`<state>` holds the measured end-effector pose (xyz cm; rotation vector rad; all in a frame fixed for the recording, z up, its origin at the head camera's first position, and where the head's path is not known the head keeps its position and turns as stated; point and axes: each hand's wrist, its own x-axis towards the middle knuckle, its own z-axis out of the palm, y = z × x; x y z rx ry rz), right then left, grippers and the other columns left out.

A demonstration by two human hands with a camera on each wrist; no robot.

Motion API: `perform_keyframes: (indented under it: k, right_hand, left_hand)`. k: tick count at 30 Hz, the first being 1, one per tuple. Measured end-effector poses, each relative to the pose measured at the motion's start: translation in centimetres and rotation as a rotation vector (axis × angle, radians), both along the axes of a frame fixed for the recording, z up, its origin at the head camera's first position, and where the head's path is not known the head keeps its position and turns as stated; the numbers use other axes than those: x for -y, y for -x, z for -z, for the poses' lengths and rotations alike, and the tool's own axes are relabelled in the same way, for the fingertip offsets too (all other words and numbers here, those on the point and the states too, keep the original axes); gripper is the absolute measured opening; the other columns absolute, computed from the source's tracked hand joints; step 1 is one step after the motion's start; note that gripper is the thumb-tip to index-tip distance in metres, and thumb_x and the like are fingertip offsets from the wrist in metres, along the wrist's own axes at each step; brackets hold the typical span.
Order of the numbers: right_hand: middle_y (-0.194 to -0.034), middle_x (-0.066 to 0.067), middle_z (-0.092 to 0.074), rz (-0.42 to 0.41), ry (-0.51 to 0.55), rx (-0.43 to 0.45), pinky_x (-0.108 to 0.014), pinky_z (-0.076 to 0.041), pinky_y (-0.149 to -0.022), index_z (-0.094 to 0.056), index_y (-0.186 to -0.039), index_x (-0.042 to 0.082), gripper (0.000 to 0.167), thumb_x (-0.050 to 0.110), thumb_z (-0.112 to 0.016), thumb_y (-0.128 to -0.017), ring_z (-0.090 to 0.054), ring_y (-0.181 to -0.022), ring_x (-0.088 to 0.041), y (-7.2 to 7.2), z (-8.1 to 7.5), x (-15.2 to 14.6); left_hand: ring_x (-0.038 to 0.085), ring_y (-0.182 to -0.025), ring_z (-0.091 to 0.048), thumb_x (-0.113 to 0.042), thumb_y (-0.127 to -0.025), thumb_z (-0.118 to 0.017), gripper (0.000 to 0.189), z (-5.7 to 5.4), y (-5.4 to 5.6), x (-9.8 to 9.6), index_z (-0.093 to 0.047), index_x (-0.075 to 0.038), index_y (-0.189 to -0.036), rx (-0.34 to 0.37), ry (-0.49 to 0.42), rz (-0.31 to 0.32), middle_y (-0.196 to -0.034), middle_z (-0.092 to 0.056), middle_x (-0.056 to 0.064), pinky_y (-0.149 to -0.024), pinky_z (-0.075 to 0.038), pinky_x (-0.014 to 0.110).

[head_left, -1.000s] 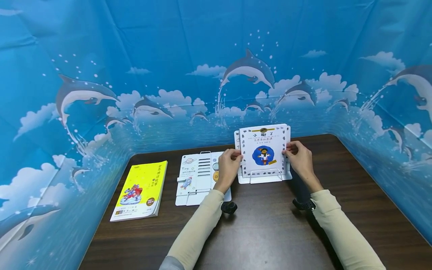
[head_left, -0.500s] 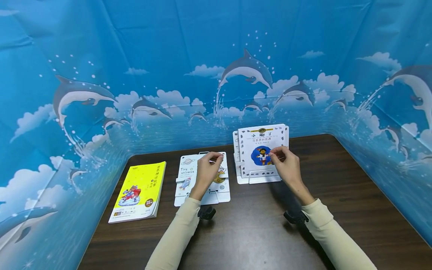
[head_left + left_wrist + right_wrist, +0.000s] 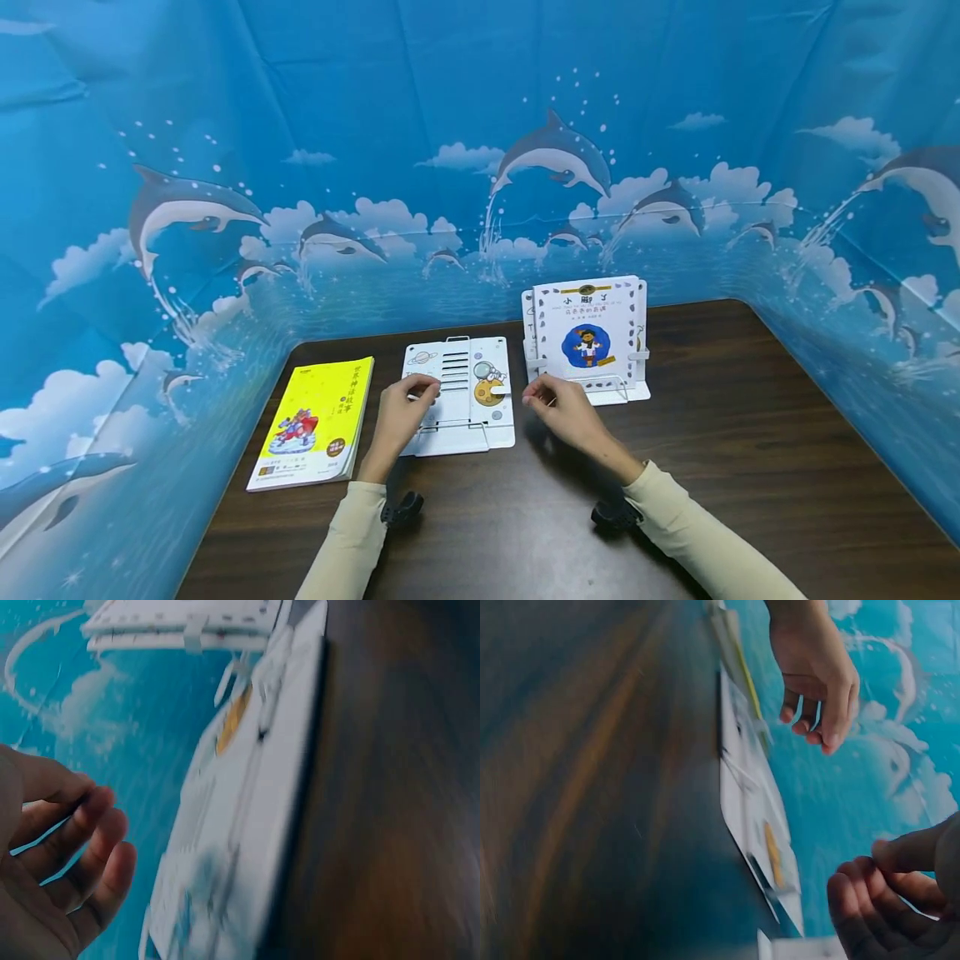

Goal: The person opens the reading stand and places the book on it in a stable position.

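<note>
In the head view my left hand (image 3: 397, 418) hovers over the left side of a flat white book stand (image 3: 454, 412) with "Tiny universe" space drawings. My right hand (image 3: 573, 415) is in the air just right of that stand. Both hands have loosely bent fingers and hold nothing, as the left wrist view of the left hand (image 3: 71, 859) and the right wrist view of the right hand (image 3: 889, 904) show. Behind the right hand, a white picture book (image 3: 622, 312) leans on a second, raised book stand (image 3: 639, 390), kept in by its wire rest and side clips.
A yellow book (image 3: 322, 392) lies at the left of the dark wooden table (image 3: 750, 433). Blue dolphin-print sheeting (image 3: 420, 108) walls the back and sides, close behind the raised stand.
Both hands have let go of the white picture book's sides and come down toward the flat stand. The left hand moved left and nearer, the right hand likewise. The book stays on its stand.
</note>
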<state>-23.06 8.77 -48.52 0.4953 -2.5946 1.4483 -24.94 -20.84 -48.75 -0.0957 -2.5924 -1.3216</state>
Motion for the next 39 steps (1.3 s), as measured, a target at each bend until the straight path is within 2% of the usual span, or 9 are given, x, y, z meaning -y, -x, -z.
perform_keyframes:
  k: [5, 9, 14, 18, 22, 25, 31, 39]
  right_hand:
    - [-0.083, -0.001, -0.074, -0.135, -0.105, 0.030, -0.021, -0.053, -0.067, -0.073, -0.095, 0.005, 0.007, 0.010, -0.077, -0.095, -0.061, -0.070, -0.003, -0.3, 1.1, 2.0]
    - [-0.080, 0.003, -0.072, -0.194, -0.190, 0.056, -0.021, -0.051, -0.068, -0.074, -0.094, 0.010, 0.004, 0.010, -0.078, -0.095, -0.060, -0.070, -0.001, -0.3, 1.9, 3.3]
    - [-0.078, 0.006, -0.070, -0.240, -0.269, 0.053, -0.022, -0.050, -0.067, -0.074, -0.092, 0.011, 0.005, 0.012, -0.079, -0.094, -0.057, -0.070, -0.001, -0.1, 2.5, 4.5]
    - [-0.076, 0.006, -0.070, -0.258, -0.302, 0.053, -0.024, -0.050, -0.069, -0.075, -0.090, 0.011, 0.008, 0.014, -0.082, -0.091, -0.057, -0.070, -0.001, 0.0, 2.6, 5.1]
    - [-0.074, 0.007, -0.070, -0.247, -0.318, 0.081, -0.025, -0.051, -0.070, -0.074, -0.091, 0.009, 0.017, 0.017, -0.088, -0.087, -0.058, -0.069, -0.001, 0.0, 2.6, 5.4]
    - [-0.072, 0.009, -0.068, -0.230, -0.333, 0.092, -0.027, -0.051, -0.069, -0.072, -0.090, 0.010, 0.022, 0.019, -0.091, -0.085, -0.058, -0.067, -0.001, -0.1, 2.5, 5.5]
    - [-0.071, 0.010, -0.067, -0.204, -0.345, 0.104, -0.027, -0.049, -0.066, -0.071, -0.086, 0.013, 0.022, 0.019, -0.092, -0.083, -0.057, -0.065, -0.002, -0.2, 2.3, 5.9]
    - [-0.069, 0.012, -0.073, -0.212, -0.308, 0.113, -0.024, -0.048, -0.065, -0.068, -0.078, 0.017, 0.022, 0.003, -0.084, -0.082, -0.065, -0.065, 0.001, 0.0, 2.4, 6.0]
  left_hand:
    - [0.018, -0.084, -0.065, -0.019, -0.102, -0.073, 0.017, 1.0, -1.3, 2.5, -0.080, -0.008, -0.113, 0.095, 0.092, -0.034, -0.095, -0.079, 0.006, -0.074, -0.049, 0.022]
    - [0.017, -0.081, -0.061, -0.019, -0.100, -0.075, 0.016, 1.7, -2.1, 3.9, -0.080, -0.009, -0.112, 0.183, 0.171, -0.021, -0.094, -0.076, 0.004, -0.071, -0.047, 0.023]
    - [0.016, -0.076, -0.059, -0.018, -0.097, -0.078, 0.013, 2.0, -3.0, 4.8, -0.079, -0.009, -0.106, 0.269, 0.207, 0.048, -0.089, -0.074, 0.002, -0.068, -0.048, 0.023]
    - [0.015, -0.076, -0.059, -0.019, -0.095, -0.080, 0.015, 1.9, -3.5, 5.2, -0.079, -0.009, -0.106, 0.349, 0.196, 0.099, -0.085, -0.072, 0.000, -0.071, -0.047, 0.025]
    - [0.017, -0.076, -0.058, -0.021, -0.093, -0.083, 0.019, 1.8, -3.7, 5.6, -0.079, -0.010, -0.108, 0.425, 0.180, 0.138, -0.083, -0.070, 0.000, -0.072, -0.047, 0.026]
    - [0.017, -0.075, -0.058, -0.020, -0.091, -0.084, 0.021, 1.8, -3.7, 5.7, -0.078, -0.008, -0.108, 0.437, 0.180, 0.157, -0.082, -0.068, 0.000, -0.071, -0.047, 0.026]
    - [0.017, -0.072, -0.056, -0.018, -0.090, -0.086, 0.020, 1.9, -3.6, 5.8, -0.077, -0.009, -0.104, 0.435, 0.177, 0.151, -0.080, -0.065, 0.001, -0.067, -0.045, 0.025]
    - [0.018, -0.071, -0.055, -0.016, -0.089, -0.087, 0.018, 1.9, -3.4, 5.9, -0.071, -0.012, -0.097, 0.390, 0.186, 0.161, -0.078, -0.064, 0.001, -0.067, -0.043, 0.027]
